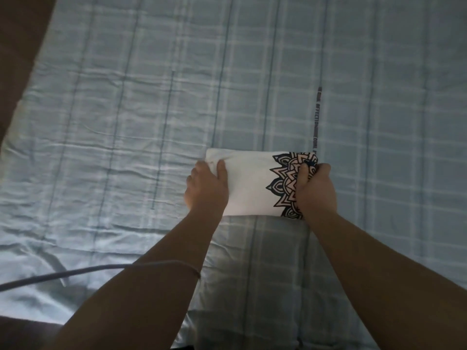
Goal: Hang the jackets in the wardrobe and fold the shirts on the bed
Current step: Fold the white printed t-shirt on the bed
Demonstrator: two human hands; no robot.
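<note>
While both hands [260, 188] grip a folded shirt [252, 185], it rests on the dim plaid bedsheet [126, 109]

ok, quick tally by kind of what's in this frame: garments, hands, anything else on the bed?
Folded white shirts with a mandala print: 1
Hands, left and right, both gripping the shirt's ends: 2
Grey cords, across the left forearm: 1
Checked blue bedsheets: 1
Jackets: 0
Total: 5
</note>
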